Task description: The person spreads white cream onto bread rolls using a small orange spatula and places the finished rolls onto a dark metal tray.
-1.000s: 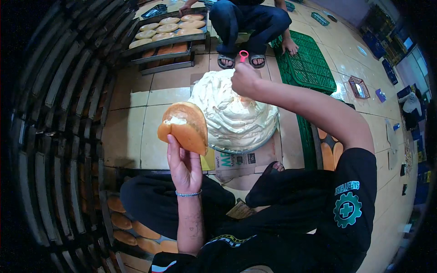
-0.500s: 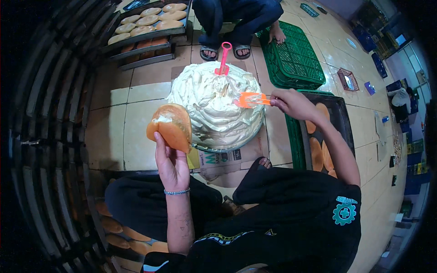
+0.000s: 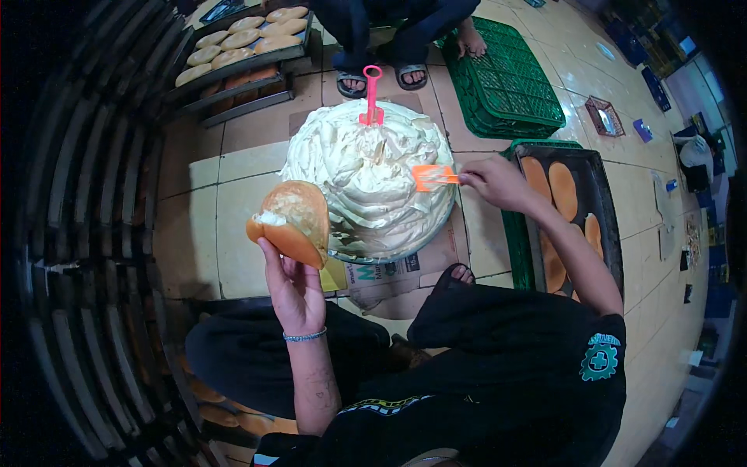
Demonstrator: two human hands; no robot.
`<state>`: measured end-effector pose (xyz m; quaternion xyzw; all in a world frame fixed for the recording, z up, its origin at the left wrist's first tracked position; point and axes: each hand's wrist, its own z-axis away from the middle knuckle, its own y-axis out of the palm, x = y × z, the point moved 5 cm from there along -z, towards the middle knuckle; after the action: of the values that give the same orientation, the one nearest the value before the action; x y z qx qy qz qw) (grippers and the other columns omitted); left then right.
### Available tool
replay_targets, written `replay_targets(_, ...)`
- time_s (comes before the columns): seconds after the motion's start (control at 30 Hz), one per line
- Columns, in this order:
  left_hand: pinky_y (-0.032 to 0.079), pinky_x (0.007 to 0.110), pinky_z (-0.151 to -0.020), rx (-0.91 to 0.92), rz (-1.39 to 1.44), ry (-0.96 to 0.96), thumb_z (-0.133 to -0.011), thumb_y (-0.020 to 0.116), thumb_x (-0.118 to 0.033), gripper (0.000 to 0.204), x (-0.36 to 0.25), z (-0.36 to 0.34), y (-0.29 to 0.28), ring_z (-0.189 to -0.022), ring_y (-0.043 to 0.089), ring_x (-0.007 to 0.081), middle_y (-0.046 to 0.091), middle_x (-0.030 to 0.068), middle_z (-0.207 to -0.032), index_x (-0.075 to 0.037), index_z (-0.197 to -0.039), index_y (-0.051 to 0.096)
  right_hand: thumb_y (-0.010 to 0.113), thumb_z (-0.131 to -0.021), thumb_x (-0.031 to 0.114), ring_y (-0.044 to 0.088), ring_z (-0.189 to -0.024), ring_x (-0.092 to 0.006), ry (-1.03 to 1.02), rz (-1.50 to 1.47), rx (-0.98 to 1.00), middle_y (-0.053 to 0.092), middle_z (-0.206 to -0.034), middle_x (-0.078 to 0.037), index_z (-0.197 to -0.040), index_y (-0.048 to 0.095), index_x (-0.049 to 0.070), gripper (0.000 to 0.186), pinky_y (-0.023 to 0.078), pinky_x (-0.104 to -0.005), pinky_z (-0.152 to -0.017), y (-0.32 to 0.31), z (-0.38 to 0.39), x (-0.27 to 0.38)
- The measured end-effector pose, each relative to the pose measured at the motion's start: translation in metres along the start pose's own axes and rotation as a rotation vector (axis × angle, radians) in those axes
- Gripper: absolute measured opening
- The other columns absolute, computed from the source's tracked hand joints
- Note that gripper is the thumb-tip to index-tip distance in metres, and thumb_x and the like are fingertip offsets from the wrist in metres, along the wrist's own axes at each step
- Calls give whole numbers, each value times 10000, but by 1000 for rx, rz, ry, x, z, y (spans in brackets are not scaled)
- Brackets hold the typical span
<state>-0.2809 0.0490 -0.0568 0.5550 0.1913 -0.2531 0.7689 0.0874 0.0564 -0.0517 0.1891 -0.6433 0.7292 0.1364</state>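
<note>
My left hand holds a split golden bun upright, with white cream showing in its slit. In front of me a big mound of white cream fills a round basin. My right hand grips the handle of an orange spatula, whose cream-smeared blade touches the right side of the mound. A pink tool stands stuck in the top of the cream. To the right of my hand lies a dark tray of oblong buns, resting on green plastic.
A person squats opposite, a hand by stacked green crates. Trays of buns stand at back left; metal racks line the left. A small basket sits right. Cardboard lies under the basin.
My right hand has moved right and down from the pink tool at the top to the cream's right side, where the orange spatula now shows. The bun in my left hand has shifted slightly.
</note>
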Motion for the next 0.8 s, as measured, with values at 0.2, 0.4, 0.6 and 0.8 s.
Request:
replay_targets(0.2,447,287,-903,-85,-74,-35,-988,593,-365,419,11,-3,5,-1079,564,155,618,35,-1159,-82,-1295,562,576,-916,256,681,-802,-311,75,-260,44,700,-869,-176,-980,711,16,282,514,-422,-746,32,-9,-9)
replay_targets(0.4,316,363,-1147,233,-955,374,-953,493,-24,653,26,-35,-51,-1432,315,272,269,110,-1588,-163,-1549,268,569,-902,221,555,-632,-136,-47,-438,-78,620,-643,-56,-800,650,-22,277,478,-360,-589,70,-16,-33)
replay_targets(0.6,328,359,-1136,586,-825,147,-953,504,-33,660,141,-4,66,-1416,330,270,278,111,-1581,-169,-1551,260,620,-861,285,646,-567,-144,211,-628,2,691,-672,-39,-780,776,127,237,525,-332,-508,88,-18,-30)
replay_targets(0.8,340,355,-1125,738,-788,30,-953,515,-42,668,177,17,92,-1400,344,267,288,111,-1573,-175,-1553,253,609,-843,305,611,-529,-167,244,-653,11,646,-638,-66,-728,716,65,287,494,-344,-477,51,9,1)
